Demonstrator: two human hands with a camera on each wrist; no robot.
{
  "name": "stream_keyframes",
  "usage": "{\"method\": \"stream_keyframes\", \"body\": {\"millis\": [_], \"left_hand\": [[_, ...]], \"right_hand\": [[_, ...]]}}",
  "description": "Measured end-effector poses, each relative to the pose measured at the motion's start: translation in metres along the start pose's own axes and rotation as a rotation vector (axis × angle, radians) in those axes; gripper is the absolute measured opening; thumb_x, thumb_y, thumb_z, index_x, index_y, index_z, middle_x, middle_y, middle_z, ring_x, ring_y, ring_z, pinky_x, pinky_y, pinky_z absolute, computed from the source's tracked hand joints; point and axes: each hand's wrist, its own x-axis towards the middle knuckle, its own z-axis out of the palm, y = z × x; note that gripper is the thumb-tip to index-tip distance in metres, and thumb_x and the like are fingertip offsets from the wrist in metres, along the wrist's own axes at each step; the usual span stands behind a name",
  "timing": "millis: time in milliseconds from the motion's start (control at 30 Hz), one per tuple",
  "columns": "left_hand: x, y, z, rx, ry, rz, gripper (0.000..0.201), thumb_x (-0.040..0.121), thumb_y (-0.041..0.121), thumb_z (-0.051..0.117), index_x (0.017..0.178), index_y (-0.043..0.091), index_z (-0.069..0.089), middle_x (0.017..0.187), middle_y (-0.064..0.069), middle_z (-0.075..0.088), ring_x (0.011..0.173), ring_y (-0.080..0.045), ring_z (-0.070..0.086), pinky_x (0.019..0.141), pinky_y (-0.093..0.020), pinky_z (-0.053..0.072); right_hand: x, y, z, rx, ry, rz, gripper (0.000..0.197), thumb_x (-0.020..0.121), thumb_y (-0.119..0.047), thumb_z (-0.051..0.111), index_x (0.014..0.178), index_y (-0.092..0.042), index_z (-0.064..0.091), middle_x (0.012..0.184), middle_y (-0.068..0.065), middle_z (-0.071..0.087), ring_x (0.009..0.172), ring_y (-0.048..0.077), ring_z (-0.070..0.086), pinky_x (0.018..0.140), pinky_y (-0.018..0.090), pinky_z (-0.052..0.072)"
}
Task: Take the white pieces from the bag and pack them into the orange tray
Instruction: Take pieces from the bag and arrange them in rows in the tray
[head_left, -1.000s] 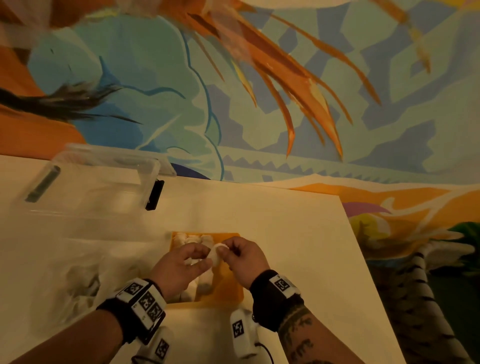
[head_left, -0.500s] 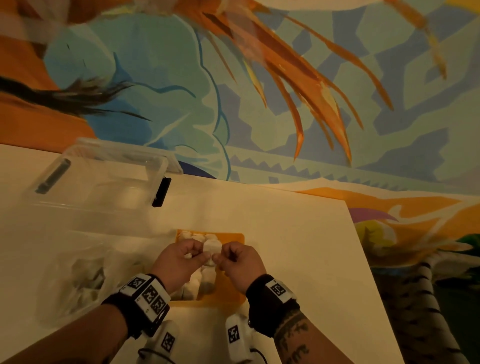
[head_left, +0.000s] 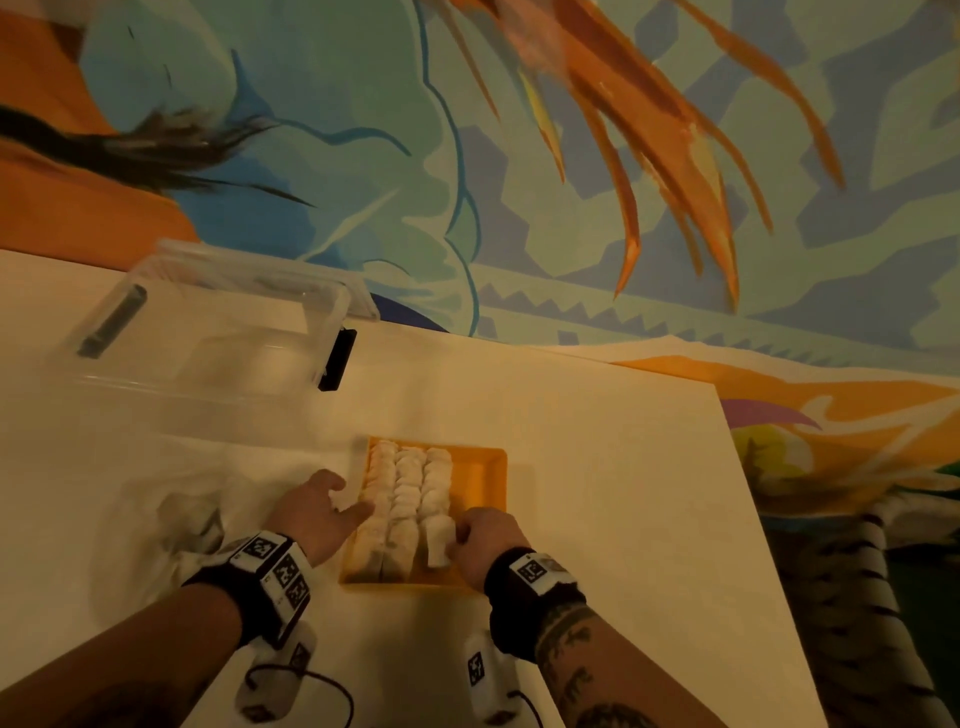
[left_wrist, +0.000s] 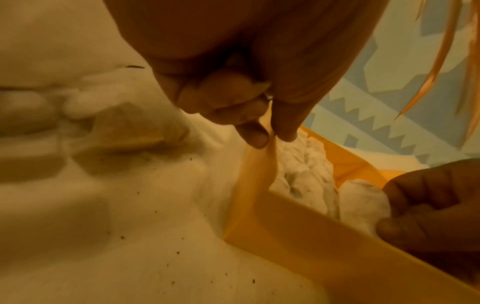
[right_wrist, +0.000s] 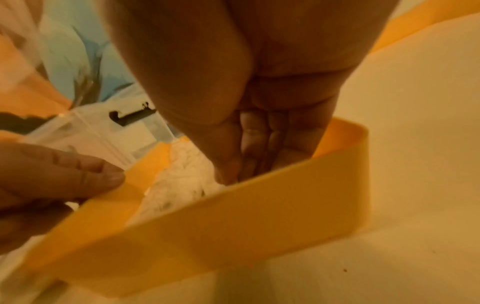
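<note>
The orange tray (head_left: 488, 470) lies mid-table with three rows of white pieces (head_left: 408, 493) packed along its left side. My left hand (head_left: 358, 512) pinches the tray's left wall between thumb and forefinger, which shows plainly in the left wrist view (left_wrist: 270, 136). My right hand (head_left: 457, 540) grips a white piece (head_left: 439, 545) at the near end of the right row, fingers curled down inside the tray (right_wrist: 244, 164). The clear plastic bag (head_left: 171, 519), with more white pieces inside, lies crumpled to the left of the tray.
A clear plastic box (head_left: 218, 332) with a black latch stands at the back left. The table edge (head_left: 748, 519) runs down the right side, with a painted mural beyond it. The right part of the tray floor is bare.
Both hands held one white piece together above the tray. They have parted: the left went to the tray's left wall, and the right lowered the piece to the near end of the right row.
</note>
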Motion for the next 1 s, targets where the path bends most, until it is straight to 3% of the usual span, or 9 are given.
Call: {"method": "stream_keyframes", "body": {"millis": [67, 167, 300, 400, 500, 700, 800, 900, 1000], "left_hand": [[0.002, -0.007, 0.005, 0.063, -0.055, 0.007, 0.048, 0.087, 0.050, 0.065, 0.125, 0.024, 0.054, 0.126, -0.008, 0.064, 0.112, -0.022, 0.061, 0.091, -0.029, 0.047], [0.003, -0.011, 0.008, 0.085, -0.046, 0.035, 0.036, 0.088, 0.048, 0.064, 0.117, 0.027, 0.060, 0.118, -0.004, 0.066, 0.102, -0.019, 0.062, 0.084, -0.026, 0.046], [0.006, -0.013, 0.006, 0.064, -0.070, 0.037, 0.034, 0.086, 0.049, 0.066, 0.113, 0.028, 0.062, 0.111, -0.002, 0.068, 0.089, -0.013, 0.058, 0.079, -0.025, 0.046], [0.007, -0.017, 0.006, 0.051, -0.083, 0.042, 0.033, 0.085, 0.049, 0.067, 0.111, 0.029, 0.063, 0.108, -0.002, 0.069, 0.087, -0.013, 0.058, 0.080, -0.025, 0.047], [0.006, -0.016, 0.005, 0.067, -0.083, 0.052, 0.035, 0.085, 0.050, 0.067, 0.112, 0.029, 0.062, 0.111, -0.003, 0.068, 0.087, -0.013, 0.055, 0.079, -0.025, 0.046], [0.002, -0.007, -0.006, 0.010, -0.056, 0.046, 0.044, 0.086, 0.053, 0.065, 0.119, 0.026, 0.056, 0.115, -0.008, 0.066, 0.102, -0.021, 0.062, 0.083, -0.028, 0.046], [-0.003, 0.005, -0.011, -0.216, -0.026, 0.054, 0.051, 0.094, 0.064, 0.037, 0.125, 0.025, 0.052, 0.112, -0.007, 0.064, 0.098, -0.025, 0.058, 0.093, -0.036, 0.047], [-0.007, 0.025, -0.011, -0.540, -0.119, -0.002, 0.076, 0.080, 0.083, 0.016, 0.131, 0.036, 0.046, 0.116, -0.012, 0.062, 0.112, -0.035, 0.058, 0.105, -0.052, 0.044], [-0.015, 0.050, -0.003, -0.836, -0.225, 0.004, 0.061, 0.094, 0.071, 0.017, 0.131, 0.033, 0.049, 0.122, -0.020, 0.064, 0.117, -0.036, 0.059, 0.106, -0.053, 0.043]], "right_hand": [[0.010, -0.002, 0.010, -0.072, -0.046, 0.049, 0.021, 0.090, -0.025, 0.063, 0.108, -0.013, 0.066, 0.111, 0.008, 0.064, 0.099, 0.027, 0.062, 0.076, 0.030, 0.051], [0.019, -0.005, 0.023, -0.126, -0.089, 0.107, 0.024, 0.087, -0.028, 0.068, 0.104, -0.011, 0.067, 0.106, 0.008, 0.065, 0.093, 0.027, 0.065, 0.072, 0.030, 0.053], [0.029, -0.005, 0.032, -0.154, -0.090, 0.147, 0.038, 0.083, -0.039, 0.071, 0.110, -0.012, 0.066, 0.110, 0.008, 0.065, 0.101, 0.027, 0.064, 0.080, 0.031, 0.055], [0.036, 0.000, 0.037, -0.136, -0.073, 0.157, 0.035, 0.084, -0.039, 0.070, 0.108, -0.015, 0.065, 0.111, 0.006, 0.065, 0.100, 0.025, 0.063, 0.079, 0.031, 0.053], [0.038, 0.001, 0.040, -0.162, -0.057, 0.152, 0.036, 0.086, -0.038, 0.068, 0.114, -0.017, 0.064, 0.116, 0.007, 0.065, 0.105, 0.027, 0.062, 0.076, 0.029, 0.049], [0.029, -0.005, 0.033, -0.087, -0.008, 0.211, 0.041, 0.089, -0.027, 0.063, 0.126, -0.013, 0.053, 0.125, 0.011, 0.058, 0.110, 0.030, 0.060, 0.088, 0.035, 0.055], [0.016, -0.013, 0.016, 0.034, 0.049, 0.162, 0.043, 0.090, -0.022, 0.056, 0.131, -0.014, 0.044, 0.127, 0.011, 0.056, 0.113, 0.031, 0.058, 0.086, 0.034, 0.052], [-0.003, -0.025, 0.000, 0.221, 0.114, -0.071, 0.030, 0.088, -0.035, 0.062, 0.115, -0.024, 0.054, 0.108, -0.003, 0.062, 0.100, 0.020, 0.061, 0.088, 0.034, 0.053], [-0.019, -0.037, -0.005, 0.416, 0.086, -0.241, 0.033, 0.079, -0.050, 0.071, 0.102, -0.028, 0.060, 0.093, -0.013, 0.063, 0.087, 0.011, 0.062, 0.079, 0.026, 0.052]]}}
